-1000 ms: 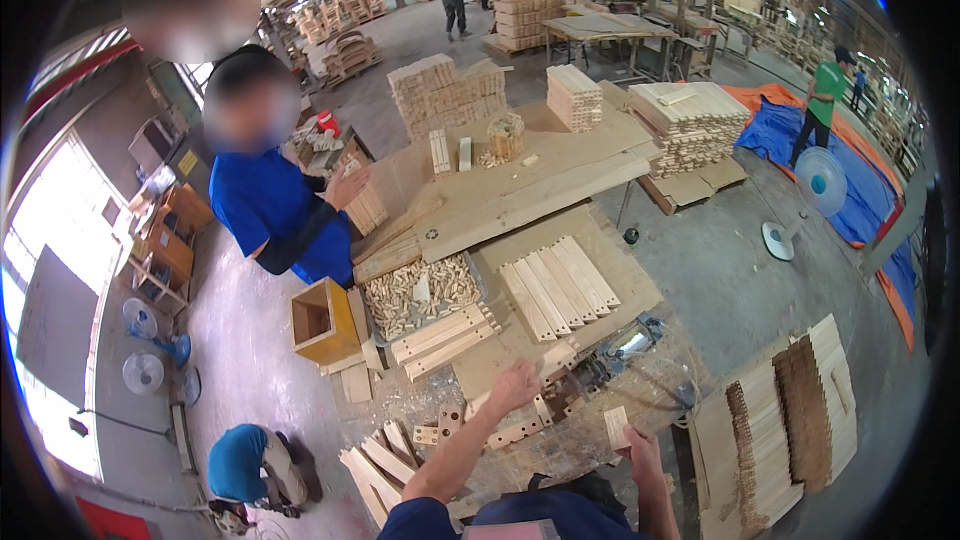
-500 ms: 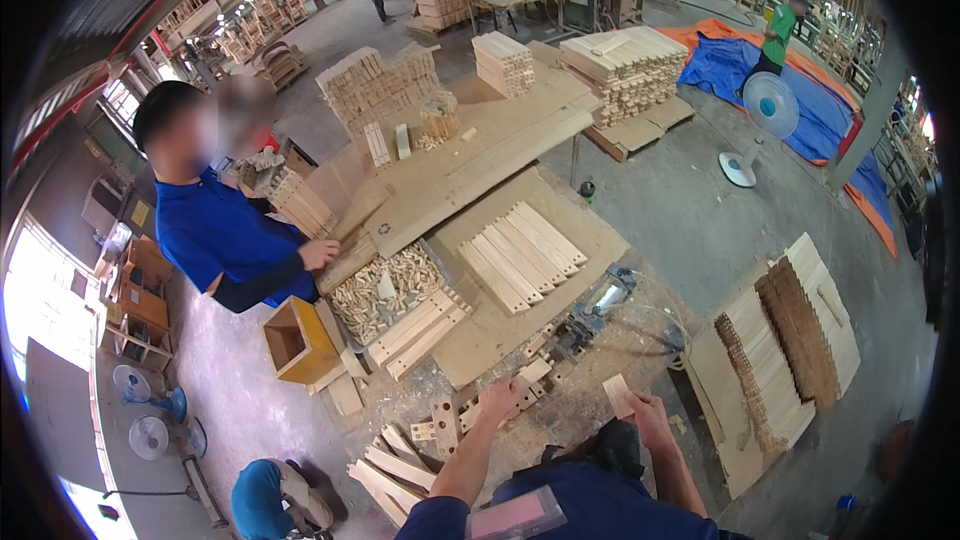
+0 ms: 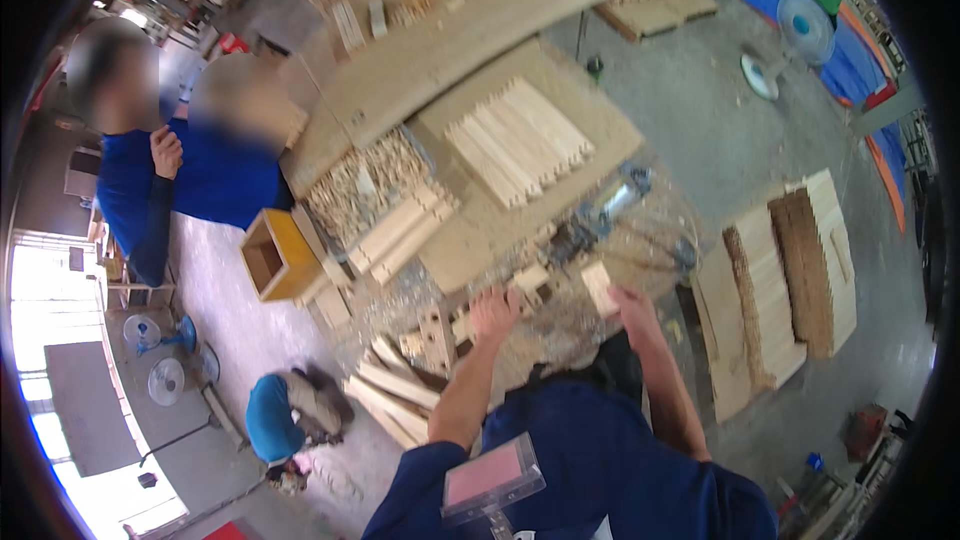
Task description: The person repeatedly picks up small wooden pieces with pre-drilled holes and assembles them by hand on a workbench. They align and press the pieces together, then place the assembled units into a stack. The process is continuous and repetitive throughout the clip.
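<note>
My right hand point(image 3: 637, 317) grips a small pale wooden board point(image 3: 599, 287) by its near end, holding it over the right part of the workbench. My left hand point(image 3: 494, 314) rests with fingers stretched out at a wooden jig, beside a pale block point(image 3: 530, 278) sitting in it. A flat wooden piece with dark holes point(image 3: 436, 338) lies just left of that hand. Beyond the jig, a metal clamp-like device point(image 3: 572, 238) is fixed to the bench, with a thin hose looping to its right.
Several slats point(image 3: 520, 145) lie on cardboard ahead. A tray of wooden dowels point(image 3: 365, 185) and a yellow box point(image 3: 280, 255) stand at left. Loose slats point(image 3: 385, 395) lie near my left arm. Stacked boards point(image 3: 765, 290) sit at right. Two co-workers point(image 3: 225, 175) stand far left; another person point(image 3: 275, 420) bends low.
The view has tilted downward. My left hand has shifted slightly left from the block, its fingers straighter. My right hand still holds the small board. A co-worker's hand is now raised.
</note>
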### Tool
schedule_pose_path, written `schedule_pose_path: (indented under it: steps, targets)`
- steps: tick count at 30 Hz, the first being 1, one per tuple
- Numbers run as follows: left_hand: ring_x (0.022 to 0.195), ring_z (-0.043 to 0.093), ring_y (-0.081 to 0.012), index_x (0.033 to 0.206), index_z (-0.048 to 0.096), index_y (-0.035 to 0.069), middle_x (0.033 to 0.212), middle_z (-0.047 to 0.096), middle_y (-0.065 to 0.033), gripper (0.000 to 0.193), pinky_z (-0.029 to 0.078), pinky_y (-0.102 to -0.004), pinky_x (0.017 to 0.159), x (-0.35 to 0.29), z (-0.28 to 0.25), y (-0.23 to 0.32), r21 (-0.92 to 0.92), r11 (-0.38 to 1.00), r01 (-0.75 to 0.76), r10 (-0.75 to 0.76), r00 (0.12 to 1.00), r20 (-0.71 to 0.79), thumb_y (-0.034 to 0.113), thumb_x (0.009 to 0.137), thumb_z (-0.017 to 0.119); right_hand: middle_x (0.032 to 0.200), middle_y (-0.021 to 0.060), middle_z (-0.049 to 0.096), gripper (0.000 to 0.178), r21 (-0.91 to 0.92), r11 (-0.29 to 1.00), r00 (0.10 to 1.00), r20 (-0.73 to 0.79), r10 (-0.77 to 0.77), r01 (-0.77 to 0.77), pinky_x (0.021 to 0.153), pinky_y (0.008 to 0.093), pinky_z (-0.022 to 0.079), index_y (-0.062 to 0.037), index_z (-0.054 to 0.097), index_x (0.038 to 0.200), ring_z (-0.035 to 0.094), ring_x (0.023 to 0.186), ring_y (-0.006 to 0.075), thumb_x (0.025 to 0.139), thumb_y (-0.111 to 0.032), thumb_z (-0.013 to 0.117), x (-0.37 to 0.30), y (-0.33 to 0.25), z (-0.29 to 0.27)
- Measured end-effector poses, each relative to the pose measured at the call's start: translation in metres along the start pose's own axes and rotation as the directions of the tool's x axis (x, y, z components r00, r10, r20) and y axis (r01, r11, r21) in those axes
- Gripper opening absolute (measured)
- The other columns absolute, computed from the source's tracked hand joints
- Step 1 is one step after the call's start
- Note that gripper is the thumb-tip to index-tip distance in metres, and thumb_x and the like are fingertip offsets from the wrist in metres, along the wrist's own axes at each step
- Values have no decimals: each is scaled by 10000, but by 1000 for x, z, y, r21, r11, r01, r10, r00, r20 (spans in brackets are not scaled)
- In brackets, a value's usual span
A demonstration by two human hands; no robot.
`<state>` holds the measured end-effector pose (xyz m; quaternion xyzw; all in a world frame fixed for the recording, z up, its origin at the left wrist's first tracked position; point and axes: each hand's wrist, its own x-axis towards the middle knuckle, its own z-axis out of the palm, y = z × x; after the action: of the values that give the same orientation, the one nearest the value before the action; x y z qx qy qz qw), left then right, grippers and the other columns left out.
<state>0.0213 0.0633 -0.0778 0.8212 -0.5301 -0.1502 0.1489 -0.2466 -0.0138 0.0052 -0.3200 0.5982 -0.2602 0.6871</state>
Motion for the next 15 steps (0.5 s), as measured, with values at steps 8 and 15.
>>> schedule_pose_path:
  steps: [8,15]
  targets:
    - [888,638,-424,899,622,33,920,667,-226,396,467,-544,808,7,12,3,2,1000,-7,7,1000,6,409,947,510,1041,91,705,375,93,995,997,69,35,-41,861,321,543,57,655,1205,692,913,177,1011,-258,595,27,-14,-3]
    - [904,638,-411,907,628,34,925,672,-216,378,465,-546,816,6,11,-3,-11,1000,1,-1,1000,12,397,936,528,1045,78,695,363,58,998,999,45,-12,10,841,316,544,29,647,1226,688,917,172,996,-251,622,33,-19,26]
